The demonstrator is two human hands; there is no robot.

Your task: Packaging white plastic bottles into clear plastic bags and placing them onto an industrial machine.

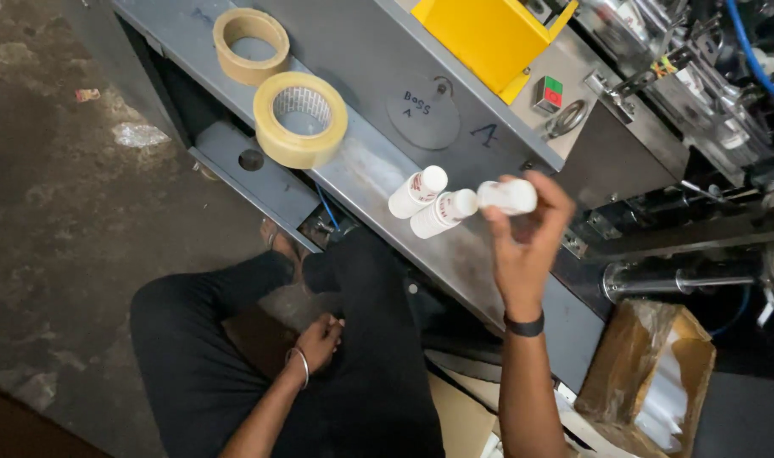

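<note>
Your right hand (522, 246) pinches a small white bottle (507, 196) in its fingers, raised above the near edge of the grey machine ledge (361, 161). Two more white bottles (432, 202) lie on that ledge just beside it. Your left hand (319, 339) rests on your lap, fingers seemingly curled. Two tape rolls (299, 119) sit farther along the ledge.

Floor (56, 212): dark concrete, stained and worn, with small scraps of litter (136, 134). A grey metal machine housing (353, 51) crosses the frame diagonally, with a narrow ledge and an open recess beneath. A yellow guard (488, 34) is mounted above. An open cardboard box (650, 373) stands lower right. Lighting dim, uneven.
</note>
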